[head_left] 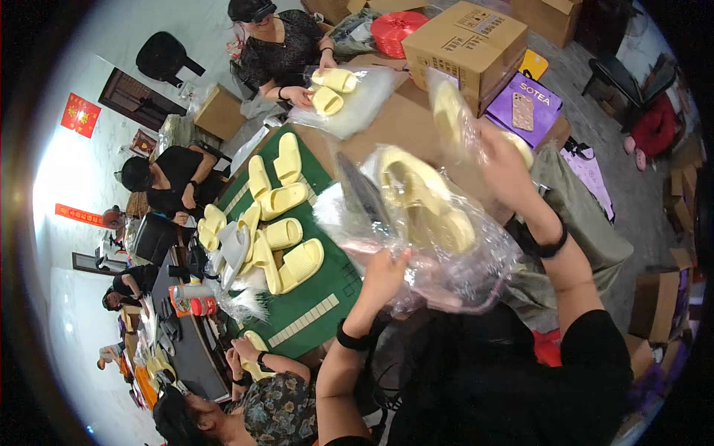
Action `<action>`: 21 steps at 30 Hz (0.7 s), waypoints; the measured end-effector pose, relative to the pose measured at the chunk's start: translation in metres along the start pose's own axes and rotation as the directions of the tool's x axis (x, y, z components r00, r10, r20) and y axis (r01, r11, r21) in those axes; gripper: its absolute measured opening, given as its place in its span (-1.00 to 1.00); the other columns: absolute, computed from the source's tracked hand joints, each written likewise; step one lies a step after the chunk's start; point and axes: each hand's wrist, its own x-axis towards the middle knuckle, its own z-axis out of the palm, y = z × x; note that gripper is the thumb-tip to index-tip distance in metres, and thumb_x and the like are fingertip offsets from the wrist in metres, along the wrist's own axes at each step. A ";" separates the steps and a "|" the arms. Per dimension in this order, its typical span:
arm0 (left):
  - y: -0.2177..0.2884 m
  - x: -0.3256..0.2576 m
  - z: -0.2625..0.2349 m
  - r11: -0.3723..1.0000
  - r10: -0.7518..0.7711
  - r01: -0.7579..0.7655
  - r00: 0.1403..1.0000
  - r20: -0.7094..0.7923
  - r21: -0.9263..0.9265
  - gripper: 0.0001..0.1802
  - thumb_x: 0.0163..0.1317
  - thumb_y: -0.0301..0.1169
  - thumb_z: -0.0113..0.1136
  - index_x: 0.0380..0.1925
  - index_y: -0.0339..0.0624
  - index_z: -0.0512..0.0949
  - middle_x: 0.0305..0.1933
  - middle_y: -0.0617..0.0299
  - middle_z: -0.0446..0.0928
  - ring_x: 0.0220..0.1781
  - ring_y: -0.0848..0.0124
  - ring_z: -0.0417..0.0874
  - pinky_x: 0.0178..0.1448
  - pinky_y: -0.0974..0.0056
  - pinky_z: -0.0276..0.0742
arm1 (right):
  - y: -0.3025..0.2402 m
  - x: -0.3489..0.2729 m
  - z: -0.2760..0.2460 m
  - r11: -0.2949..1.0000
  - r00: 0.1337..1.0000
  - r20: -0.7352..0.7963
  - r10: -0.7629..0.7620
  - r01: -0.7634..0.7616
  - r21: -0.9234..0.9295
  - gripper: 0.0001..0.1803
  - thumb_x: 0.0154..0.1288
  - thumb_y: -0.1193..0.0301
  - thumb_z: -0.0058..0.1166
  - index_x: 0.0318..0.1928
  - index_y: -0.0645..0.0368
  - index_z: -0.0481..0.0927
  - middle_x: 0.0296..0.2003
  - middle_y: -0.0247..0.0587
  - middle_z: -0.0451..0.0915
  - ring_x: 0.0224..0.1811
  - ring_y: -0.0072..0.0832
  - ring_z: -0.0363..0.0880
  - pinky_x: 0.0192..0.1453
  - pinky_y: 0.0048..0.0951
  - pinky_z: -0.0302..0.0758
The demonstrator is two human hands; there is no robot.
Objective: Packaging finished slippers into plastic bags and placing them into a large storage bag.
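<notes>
My right hand (507, 167) is closed around a clear bag with yellow slippers (448, 111) in it, raised above the table's right side. Yellow shows on both sides of that hand. Lower down, my left hand (385, 273) closes on the near edge of crinkled clear plastic bags (483, 256). Among these bags lie a pair of yellow slippers (416, 178), a dark grey slipper (358, 186) and pale pink pieces (439, 297), partly hidden by glare and folds. My left fingertips are partly covered.
Several loose yellow slippers (284, 199) and a grey one (236, 245) lie on the green mat (309, 327). Across the table a person handles yellow slippers (333, 89) on plastic sheets. A cardboard box (465, 52) and purple bag (524, 111) stand at the far right. Other people sit left.
</notes>
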 end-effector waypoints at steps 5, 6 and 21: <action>0.029 -0.044 -0.009 0.988 0.149 -0.146 0.987 0.065 -0.060 -0.77 0.13 -0.39 0.06 -0.38 -0.40 0.48 -0.53 -0.15 0.49 -0.46 0.05 0.54 -0.35 0.15 0.41 | -0.063 -0.109 0.012 0.971 0.881 0.451 -0.146 0.215 -0.106 -0.52 0.11 0.49 -0.11 0.10 0.21 0.24 0.28 0.04 0.08 0.36 0.06 -0.14 0.37 -0.08 -0.07; 0.046 -0.056 -0.009 0.966 0.181 -0.158 0.979 0.098 -0.206 -0.81 0.09 -0.44 0.07 -0.37 -0.39 0.49 -0.50 -0.06 0.52 -0.43 0.18 0.56 -0.32 0.19 0.43 | -0.064 -0.124 0.014 0.962 0.883 0.453 -0.120 0.217 -0.168 -0.42 0.09 0.45 -0.08 0.16 0.25 0.14 0.30 0.08 0.00 0.36 0.08 -0.17 0.37 -0.08 -0.08; 0.065 -0.152 0.062 0.720 0.112 0.055 0.975 0.193 -0.692 -0.70 0.25 -0.46 -0.06 -0.04 -0.38 0.33 -0.15 0.17 0.47 -0.15 0.47 0.48 -0.13 0.34 0.47 | -0.079 -0.269 0.013 0.733 0.932 0.336 -0.134 0.321 -0.600 -0.17 -0.25 0.08 0.30 0.10 0.08 0.32 0.19 0.14 0.10 0.24 0.19 0.00 0.17 0.18 0.13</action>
